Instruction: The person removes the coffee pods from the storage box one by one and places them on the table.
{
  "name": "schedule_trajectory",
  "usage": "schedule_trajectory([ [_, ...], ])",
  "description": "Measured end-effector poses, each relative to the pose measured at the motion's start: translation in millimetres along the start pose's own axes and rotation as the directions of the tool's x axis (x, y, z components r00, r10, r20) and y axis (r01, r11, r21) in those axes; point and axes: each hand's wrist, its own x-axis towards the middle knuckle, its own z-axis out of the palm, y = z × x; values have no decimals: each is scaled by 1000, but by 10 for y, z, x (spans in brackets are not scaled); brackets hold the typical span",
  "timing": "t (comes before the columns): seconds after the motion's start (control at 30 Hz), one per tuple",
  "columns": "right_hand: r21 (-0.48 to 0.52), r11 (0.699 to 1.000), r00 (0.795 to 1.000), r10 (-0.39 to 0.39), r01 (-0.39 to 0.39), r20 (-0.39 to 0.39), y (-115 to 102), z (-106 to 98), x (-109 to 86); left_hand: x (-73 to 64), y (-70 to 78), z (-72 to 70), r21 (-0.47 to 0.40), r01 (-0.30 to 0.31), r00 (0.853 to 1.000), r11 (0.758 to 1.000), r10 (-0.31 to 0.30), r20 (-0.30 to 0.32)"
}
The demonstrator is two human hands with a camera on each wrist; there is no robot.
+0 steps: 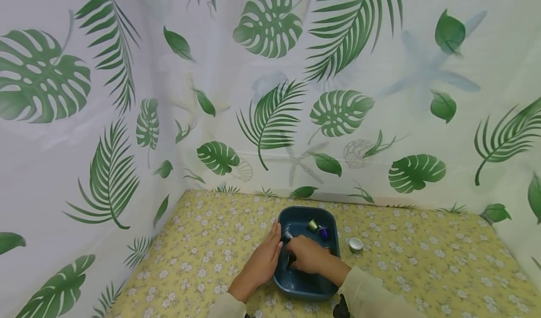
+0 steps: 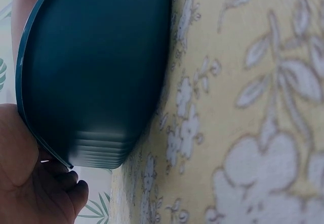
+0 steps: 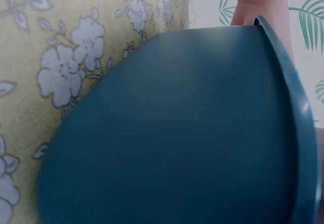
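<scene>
A dark blue plastic basin (image 1: pixel 307 293) stands on the cloth in the head view. My left hand (image 1: pixel 264 257) lies along its left side, with straight fingers touching the rim; in the left wrist view, this hand (image 2: pixel 43 183) is at the rim's end. My right hand (image 1: pixel 310 254) reaches down into the basin, fingers bent toward its floor. A dark item shows beside the fingertips, and I cannot tell whether they hold it. Inside the basin lie small coffee capsules: a gold-green one (image 1: pixel 313 225), a blue-purple one (image 1: pixel 323 233) and a silvery one (image 1: pixel 289 235) near the right knuckles.
A silver capsule (image 1: pixel 355 244) sits on the yellow floral cloth (image 1: pixel 405 257), right of the basin. White leaf-printed curtains (image 1: pixel 270 73) rise behind and at both sides. The basin's outer wall (image 3: pixel 177 123) fills most of the right wrist view.
</scene>
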Motion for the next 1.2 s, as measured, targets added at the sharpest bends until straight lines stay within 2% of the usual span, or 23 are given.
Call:
schedule_trajectory([
  [0.53, -6, 1000, 1000, -5, 4, -16, 15, -31, -43, 22, 24, -10, 0, 0, 1000, 1000, 0, 1],
  [0.93, -6, 1000, 998, -27, 27, -50, 10, -72, -144, 3, 28, 2, 5, 5, 1000, 1000, -5, -10],
  [1.2, 60, 997, 994, -38, 45, -100, 34, -92, -244, 13, 0, 16, 3, 9, 1000, 1000, -9, -1],
])
